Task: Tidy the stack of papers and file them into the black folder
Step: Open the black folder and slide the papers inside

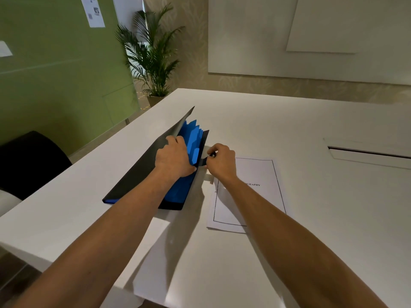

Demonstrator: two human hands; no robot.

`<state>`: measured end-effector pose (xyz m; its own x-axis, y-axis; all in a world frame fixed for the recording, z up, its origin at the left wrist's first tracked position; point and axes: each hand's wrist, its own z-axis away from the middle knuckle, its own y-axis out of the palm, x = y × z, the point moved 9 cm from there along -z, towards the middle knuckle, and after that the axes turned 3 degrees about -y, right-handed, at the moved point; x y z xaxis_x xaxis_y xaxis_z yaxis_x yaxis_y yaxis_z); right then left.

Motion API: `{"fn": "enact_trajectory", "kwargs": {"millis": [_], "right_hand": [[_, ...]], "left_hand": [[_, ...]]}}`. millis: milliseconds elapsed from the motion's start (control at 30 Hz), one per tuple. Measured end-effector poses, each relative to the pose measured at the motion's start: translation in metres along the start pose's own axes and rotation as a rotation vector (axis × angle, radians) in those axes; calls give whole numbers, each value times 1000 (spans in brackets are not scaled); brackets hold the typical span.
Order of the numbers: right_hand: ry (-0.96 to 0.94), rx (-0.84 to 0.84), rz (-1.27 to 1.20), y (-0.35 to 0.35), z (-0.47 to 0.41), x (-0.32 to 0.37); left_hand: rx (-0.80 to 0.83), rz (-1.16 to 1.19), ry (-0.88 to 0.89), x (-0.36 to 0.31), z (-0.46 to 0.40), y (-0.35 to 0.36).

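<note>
A black folder (135, 172) with blue tabbed dividers (192, 141) inside lies on the white table, left of centre. My left hand (173, 157) grips the folder's front cover and holds it lifted, fingers tucked in among the dividers. My right hand (221, 161) pinches a small black strap or clasp (206, 158) at the folder's right edge. A stack of white papers (260, 176) with a black border and printed heading lies flat just right of the folder, partly under my right forearm.
The white table (289, 121) has a cable slot (369, 153) at the right. A black chair (29, 161) stands at the left edge. A potted palm (153, 58) and a green wall are behind the table's far left corner.
</note>
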<state>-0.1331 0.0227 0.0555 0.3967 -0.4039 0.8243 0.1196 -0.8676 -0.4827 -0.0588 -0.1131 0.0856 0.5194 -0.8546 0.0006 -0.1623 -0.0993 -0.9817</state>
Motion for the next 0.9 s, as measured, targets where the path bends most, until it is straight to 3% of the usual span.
{"fn": "enact_trajectory", "kwargs": {"millis": [267, 467, 700, 900], "right_hand": [[11, 9, -68, -5, -1, -1], [15, 27, -79, -7, 1, -5], [57, 202, -57, -2, 17, -14], [68, 55, 147, -46, 35, -33]], "left_hand": [[-19, 54, -16, 7, 0, -13], [55, 154, 33, 14, -4, -12], [106, 171, 70, 10, -6, -8], [143, 133, 59, -7, 2, 13]]}}
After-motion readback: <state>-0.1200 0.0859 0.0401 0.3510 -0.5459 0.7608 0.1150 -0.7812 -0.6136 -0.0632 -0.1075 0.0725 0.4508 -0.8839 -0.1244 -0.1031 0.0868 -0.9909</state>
